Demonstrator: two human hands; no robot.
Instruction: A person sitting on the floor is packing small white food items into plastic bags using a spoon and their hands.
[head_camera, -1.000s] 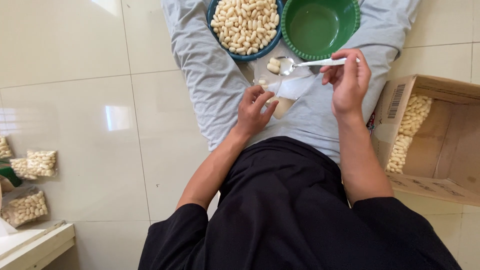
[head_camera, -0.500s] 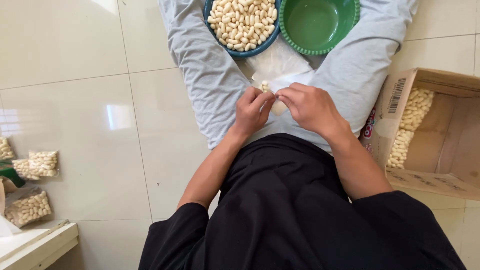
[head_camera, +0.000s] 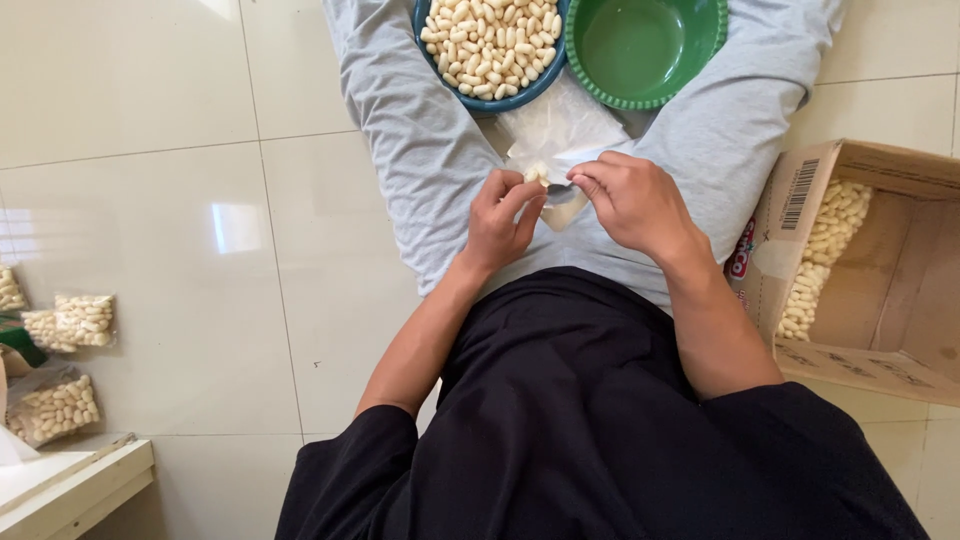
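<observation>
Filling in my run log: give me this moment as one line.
left hand: pinching small clear plastic bag | right hand: pinching same bag | pale snack pieces in blue bowl | green bowl empty

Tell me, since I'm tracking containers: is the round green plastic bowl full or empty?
Empty: the round green plastic bowl shows only its bare inside, unlike the round blue bowl heaped with pale snacks.
</observation>
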